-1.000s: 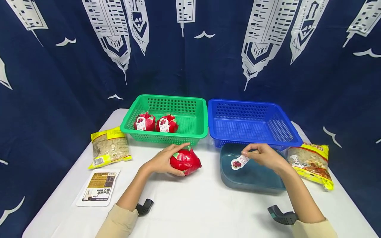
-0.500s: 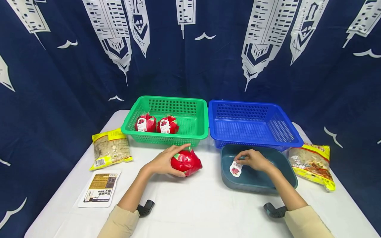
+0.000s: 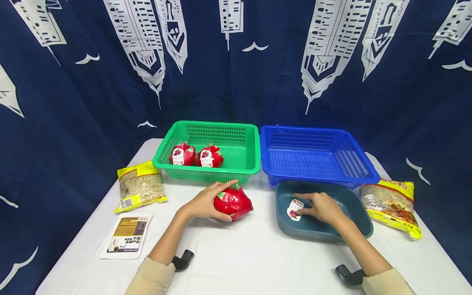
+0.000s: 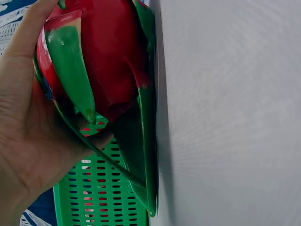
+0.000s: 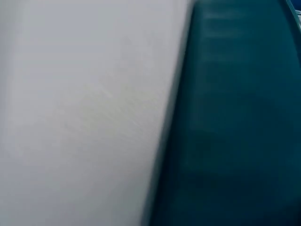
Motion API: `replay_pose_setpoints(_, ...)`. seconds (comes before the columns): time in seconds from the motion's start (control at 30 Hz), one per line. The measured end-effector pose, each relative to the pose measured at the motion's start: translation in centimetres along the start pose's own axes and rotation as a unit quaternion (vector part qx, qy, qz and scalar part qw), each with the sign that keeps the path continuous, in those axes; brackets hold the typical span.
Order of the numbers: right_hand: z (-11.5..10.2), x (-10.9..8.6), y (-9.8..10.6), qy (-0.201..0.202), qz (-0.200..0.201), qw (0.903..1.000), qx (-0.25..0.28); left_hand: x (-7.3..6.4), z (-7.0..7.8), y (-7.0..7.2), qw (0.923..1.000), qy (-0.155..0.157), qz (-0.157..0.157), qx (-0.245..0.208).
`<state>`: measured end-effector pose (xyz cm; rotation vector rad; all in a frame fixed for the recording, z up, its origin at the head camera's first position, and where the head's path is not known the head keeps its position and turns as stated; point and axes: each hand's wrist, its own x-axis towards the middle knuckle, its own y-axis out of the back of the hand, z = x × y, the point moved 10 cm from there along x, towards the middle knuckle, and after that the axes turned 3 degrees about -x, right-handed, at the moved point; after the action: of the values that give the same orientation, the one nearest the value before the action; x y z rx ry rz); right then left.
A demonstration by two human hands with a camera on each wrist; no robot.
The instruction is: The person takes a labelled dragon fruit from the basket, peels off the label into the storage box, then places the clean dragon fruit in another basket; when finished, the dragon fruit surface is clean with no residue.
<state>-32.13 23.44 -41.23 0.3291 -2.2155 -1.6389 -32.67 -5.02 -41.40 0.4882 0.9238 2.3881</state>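
My left hand (image 3: 206, 203) grips a red dragon fruit (image 3: 236, 203) with green-tipped scales on the white table, fingers on its far side and thumb on the near side. In the left wrist view the dragon fruit (image 4: 108, 52) fills the palm of the left hand (image 4: 28, 127). My right hand (image 3: 322, 207) is inside the dark teal tray (image 3: 354, 209), its thumb and forefinger spread apart. Between them lies a white sticker (image 3: 293, 214) with a dragon fruit picture, close to the thumb. The right wrist view shows the teal tray (image 5: 244, 108) but not the hand.
Behind stand a green basket (image 3: 236, 153) with two labelled dragon fruits (image 3: 210, 157) and a blue basket (image 3: 306, 162). Yellow food bags lie left (image 3: 141, 184) and right (image 3: 392, 207). A white packet (image 3: 127, 235) is at the front left.
My right hand has lowered the sticker into the teal tray and parted its thumb and forefinger, letting it go. The left hand still holds the dragon fruit in the same place.
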Motion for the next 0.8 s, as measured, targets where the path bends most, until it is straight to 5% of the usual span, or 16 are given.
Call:
replay_pose_setpoints(0.17,-0.5,-0.5,-0.2,0.009,0.001,0.9999,-0.009,0.1,0.1,-0.2,1.0,0.004,-0.001,-0.005)
replay_pose_setpoints(0.57,-0.5,-1.1,-1.7,-0.009,-0.066,0.9976,-0.019,0.1,0.0,-0.1,0.9997,0.025,-0.005,-0.004)
replay_pose_setpoints(0.8,-0.4,-0.9,-1.9,-0.009,-0.071,0.9973,-0.015,-0.1,0.4,-0.3,0.9978,0.046,-0.043,0.021)
